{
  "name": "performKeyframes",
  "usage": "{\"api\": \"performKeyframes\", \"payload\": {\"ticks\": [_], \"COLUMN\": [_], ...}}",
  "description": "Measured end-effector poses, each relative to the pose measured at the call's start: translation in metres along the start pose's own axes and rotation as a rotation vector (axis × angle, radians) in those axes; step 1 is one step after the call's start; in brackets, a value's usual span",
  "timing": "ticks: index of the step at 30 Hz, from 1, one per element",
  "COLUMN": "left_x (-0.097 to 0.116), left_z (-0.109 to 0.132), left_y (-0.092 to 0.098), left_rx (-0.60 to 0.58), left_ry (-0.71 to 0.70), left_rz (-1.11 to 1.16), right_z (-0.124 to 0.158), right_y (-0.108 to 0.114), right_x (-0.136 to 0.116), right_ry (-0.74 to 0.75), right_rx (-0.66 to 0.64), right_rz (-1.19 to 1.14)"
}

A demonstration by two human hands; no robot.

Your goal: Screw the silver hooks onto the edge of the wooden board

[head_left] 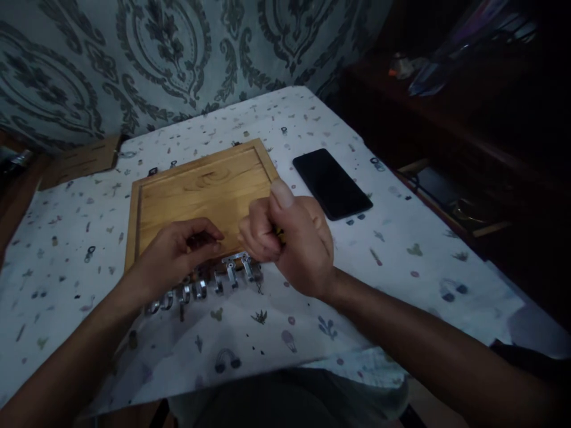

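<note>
A shallow wooden tray [196,187] lies on the table in front of me. Along its near edge runs a row of several shiny metal hooks [209,285]. My left hand [178,252] hovers over the tray's near left part, fingers pinched together on a small dark thing I cannot make out. My right hand [289,238] is curled into a fist just to the right, thumb up, above the right end of the hook row; something small and dark with a yellowish spot shows between its fingers.
A black phone [332,183] lies face up right of the tray. The table wears a white cloth [401,249] printed with small figures. Small dark clips sit around the tray's far edge. A patterned wall rises behind; dark furniture stands to the right.
</note>
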State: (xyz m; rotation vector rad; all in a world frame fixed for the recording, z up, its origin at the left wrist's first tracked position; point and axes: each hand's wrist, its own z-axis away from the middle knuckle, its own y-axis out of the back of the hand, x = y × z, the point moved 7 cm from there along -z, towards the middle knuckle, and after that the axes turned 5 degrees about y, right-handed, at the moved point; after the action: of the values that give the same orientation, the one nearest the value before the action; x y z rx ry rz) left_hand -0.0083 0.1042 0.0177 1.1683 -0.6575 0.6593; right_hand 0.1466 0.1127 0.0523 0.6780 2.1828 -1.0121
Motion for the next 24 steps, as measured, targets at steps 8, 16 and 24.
{"api": "performKeyframes", "payload": {"ticks": [8,16,24], "left_x": [-0.059,-0.119,-0.155], "left_z": [0.003,-0.016,-0.064], "left_y": [0.046,0.138,0.214], "left_rx": [0.295,0.587,0.759], "left_ry": [0.014,0.159,0.369], "left_rz": [-0.08,-0.326,-0.407], "right_z": [-0.004,-0.006,-0.002], "right_y": [0.0,0.004,0.011], "right_x": [0.006,0.01,0.017], "right_ry": [-0.122,-0.175,-0.204], "right_rx": [0.077,0.069,0.037], "right_rz": [-0.063,-0.004,-0.004]}}
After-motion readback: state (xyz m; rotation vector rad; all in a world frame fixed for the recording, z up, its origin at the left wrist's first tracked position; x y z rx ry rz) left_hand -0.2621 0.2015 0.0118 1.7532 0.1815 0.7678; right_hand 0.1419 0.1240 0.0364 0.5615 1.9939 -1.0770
